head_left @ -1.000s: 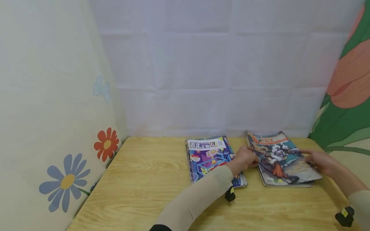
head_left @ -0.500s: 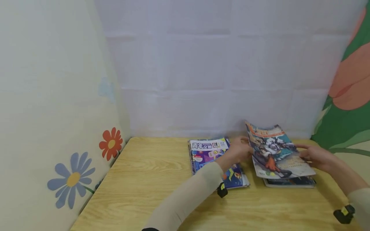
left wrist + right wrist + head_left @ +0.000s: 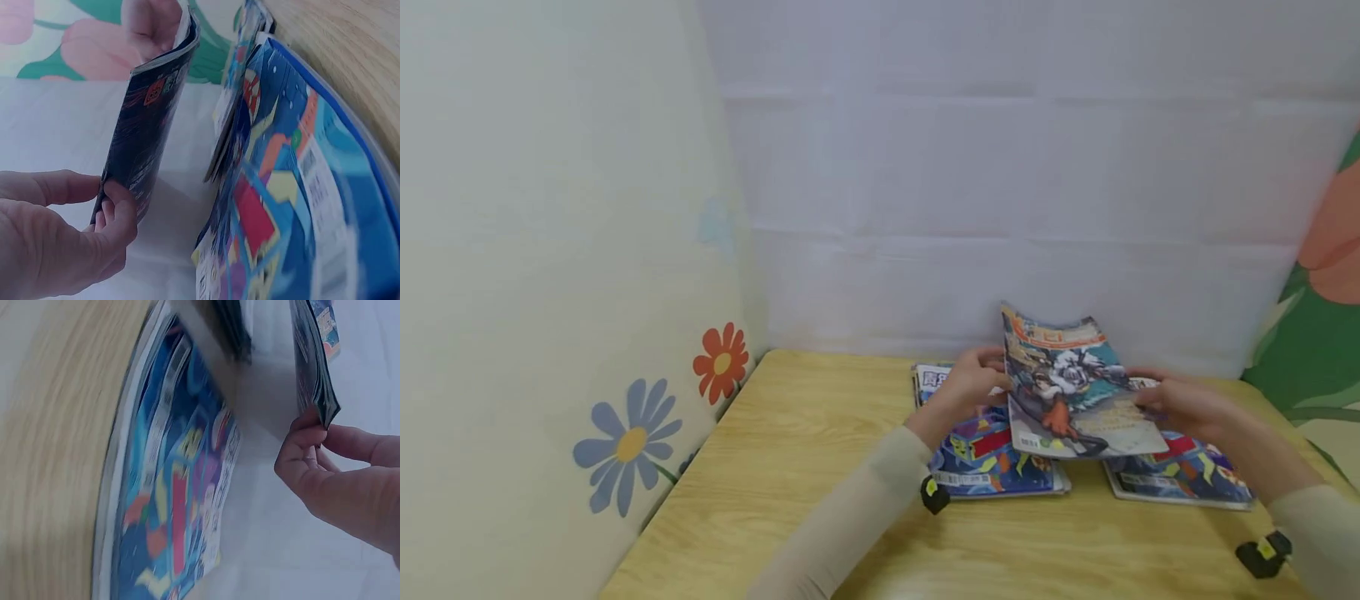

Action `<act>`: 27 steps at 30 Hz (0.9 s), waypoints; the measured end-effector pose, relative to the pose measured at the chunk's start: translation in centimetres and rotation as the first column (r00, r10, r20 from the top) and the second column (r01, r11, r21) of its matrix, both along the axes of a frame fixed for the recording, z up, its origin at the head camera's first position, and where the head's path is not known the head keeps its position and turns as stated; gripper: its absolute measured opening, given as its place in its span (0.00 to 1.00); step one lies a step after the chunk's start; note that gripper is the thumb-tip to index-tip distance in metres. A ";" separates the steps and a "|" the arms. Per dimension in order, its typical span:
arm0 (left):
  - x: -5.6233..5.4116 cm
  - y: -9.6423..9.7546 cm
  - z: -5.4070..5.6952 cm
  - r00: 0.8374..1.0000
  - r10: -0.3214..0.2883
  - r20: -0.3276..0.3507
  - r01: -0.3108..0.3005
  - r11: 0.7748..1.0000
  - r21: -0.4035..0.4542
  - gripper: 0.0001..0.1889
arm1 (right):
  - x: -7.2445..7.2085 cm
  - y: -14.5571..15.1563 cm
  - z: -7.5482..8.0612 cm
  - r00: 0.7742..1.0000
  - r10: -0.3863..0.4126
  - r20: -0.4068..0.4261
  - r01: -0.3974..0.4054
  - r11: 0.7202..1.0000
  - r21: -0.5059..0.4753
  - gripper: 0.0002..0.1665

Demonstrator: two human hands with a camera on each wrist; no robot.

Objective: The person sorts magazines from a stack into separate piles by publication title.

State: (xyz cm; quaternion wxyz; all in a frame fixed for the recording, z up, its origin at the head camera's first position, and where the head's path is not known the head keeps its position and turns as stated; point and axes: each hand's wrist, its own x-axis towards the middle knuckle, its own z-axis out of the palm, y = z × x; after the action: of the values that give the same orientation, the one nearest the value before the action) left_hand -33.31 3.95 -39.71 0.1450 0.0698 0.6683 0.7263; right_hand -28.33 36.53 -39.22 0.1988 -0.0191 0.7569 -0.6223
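Both hands hold up a magazine [image 3: 1063, 400] with a white-and-orange figure on a teal and grey cover. My left hand [image 3: 968, 385] pinches its left edge; the left wrist view shows thumb and fingers on the dark back cover [image 3: 140, 137]. At the opposite edge, my right hand [image 3: 1191, 407] grips between thumb and fingers, seen closely on the page edges [image 3: 322, 394] in the right wrist view. The magazine hangs over the gap between two piles. A purple-blue magazine tops the left pile [image 3: 1000, 475], and a similar one tops the right pile [image 3: 1198, 483]. Both piles are partly hidden.
The piles lie on a wood-grain table [image 3: 820, 433]. Behind it hangs a creased white sheet [image 3: 880, 208]. A flower-painted wall [image 3: 625, 250] stands at the left, and a painted flower panel [image 3: 1318, 333] at the right.
The magazine has been lifted off the right pile and carried left, uncovering the purple-blue magazine there. Both hands moved left with it, and the head view has turned slightly left.
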 end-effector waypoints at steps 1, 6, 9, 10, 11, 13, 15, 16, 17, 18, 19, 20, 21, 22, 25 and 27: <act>0.1 -0.8 0.0 1.000 0.008 -0.006 -0.008 1.000 0.004 0.33 | -0.2 -0.7 0.1 1.000 0.005 0.007 -0.005 1.000 0.000 0.42; 0.6 -4.9 0.3 0.998 0.040 -0.048 -0.040 0.999 0.001 0.34 | -1.0 -4.2 0.5 0.999 0.045 0.007 -0.045 0.998 -0.038 0.43; 0.8 -7.0 0.8 0.997 0.050 -0.067 -0.051 0.999 -0.018 0.34 | -1.4 -6.1 0.6 0.998 0.061 0.002 -0.061 0.996 -0.060 0.43; 0.8 -7.8 0.9 0.996 0.050 -0.074 -0.052 0.998 -0.023 0.34 | -1.6 -6.8 0.6 0.998 0.067 0.004 -0.067 0.996 -0.065 0.43; 0.8 -8.5 1.0 0.996 0.048 -0.081 -0.051 0.998 -0.031 0.35 | -1.7 -7.5 0.6 0.997 0.074 0.007 -0.073 0.995 -0.068 0.43; 0.8 -9.9 1.3 0.995 0.047 -0.084 -0.052 0.997 -0.051 0.35 | -2.1 -8.6 0.6 0.996 0.093 0.010 -0.092 0.994 -0.066 0.42; 0.7 -11.1 1.6 0.995 0.049 -0.088 -0.055 0.996 -0.071 0.34 | -2.4 -9.6 0.6 0.994 0.110 0.015 -0.108 0.991 -0.077 0.42; 0.7 -11.8 1.7 0.995 0.050 -0.090 -0.057 0.995 -0.078 0.34 | -2.6 -10.1 0.6 0.993 0.118 0.017 -0.116 0.989 -0.089 0.42; 0.7 -12.5 1.8 0.995 0.051 -0.090 -0.059 0.994 -0.087 0.34 | -2.8 -10.6 0.6 0.991 0.129 0.016 -0.127 0.987 -0.099 0.43; 0.7 -13.1 1.9 0.994 0.056 -0.091 -0.065 0.993 -0.097 0.33 | -2.9 -11.2 0.6 0.990 0.138 0.016 -0.135 0.984 -0.114 0.42; 0.7 -13.8 1.9 0.994 0.060 -0.094 -0.071 0.991 -0.111 0.33 | -3.1 -11.8 0.6 0.989 0.144 0.017 -0.141 0.982 -0.128 0.42; 0.7 -14.5 1.9 0.993 0.065 -0.094 -0.076 0.990 -0.119 0.33 | -3.2 -12.4 0.5 0.989 0.143 0.025 -0.138 0.981 -0.140 0.42; 0.7 -15.3 1.9 0.993 0.069 -0.091 -0.080 0.989 -0.127 0.33 | -3.3 -13.1 0.5 0.990 0.138 0.031 -0.132 0.980 -0.149 0.42; 0.7 -16.1 1.8 0.993 0.078 -0.087 -0.089 0.987 -0.135 0.33 | -3.4 -13.8 0.4 0.990 0.133 0.041 -0.125 0.980 -0.154 0.42; 0.8 -18.4 1.3 0.992 0.109 -0.070 -0.120 0.978 -0.170 0.35 | -3.8 -16.1 0.0 0.989 0.126 0.074 -0.112 0.979 -0.172 0.41; 1.0 -20.0 0.9 0.990 0.130 -0.057 -0.138 0.972 -0.192 0.35 | -4.0 -17.7 -0.4 0.988 0.127 0.092 -0.110 0.978 -0.176 0.41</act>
State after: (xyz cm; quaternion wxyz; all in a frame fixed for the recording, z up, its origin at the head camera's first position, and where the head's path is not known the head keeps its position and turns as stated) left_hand -32.31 -16.03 -38.84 0.0870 0.0259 0.7426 0.6636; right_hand -32.28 18.86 -39.62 0.2718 -0.0492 0.6873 -0.6718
